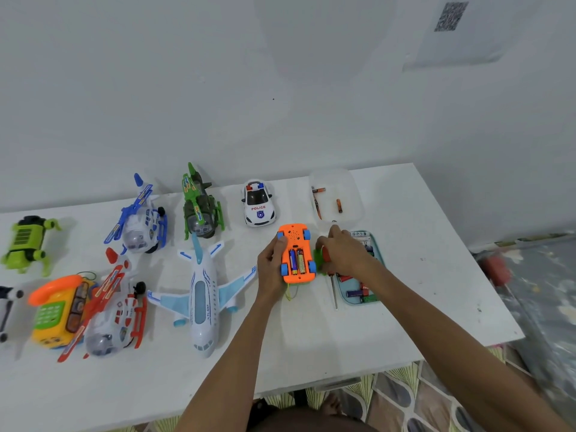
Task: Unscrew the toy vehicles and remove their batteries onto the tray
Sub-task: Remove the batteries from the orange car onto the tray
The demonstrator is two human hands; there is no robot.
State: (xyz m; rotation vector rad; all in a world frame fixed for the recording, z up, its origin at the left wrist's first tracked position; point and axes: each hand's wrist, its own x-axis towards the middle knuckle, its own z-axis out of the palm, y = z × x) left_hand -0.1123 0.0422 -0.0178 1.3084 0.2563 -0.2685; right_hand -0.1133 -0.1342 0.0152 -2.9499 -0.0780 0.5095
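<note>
Head view: the screwdriver (334, 291) points its shaft back toward the person, and the right hand (343, 254) grips its handle above the tray (358, 302). Just to the left, the left hand (271, 266) clasps the upturned orange toy car (294, 235). Its two batteries (296, 260) lie uncovered, long axis pointing away; the right hand is nearer to the tray.

Red "POLICE" on car (258, 202) bonnet; blue lettering on plane (202, 294) fuselage unreadable; blurred QR-type code (452, 16) on wall sheet (461, 46).
</note>
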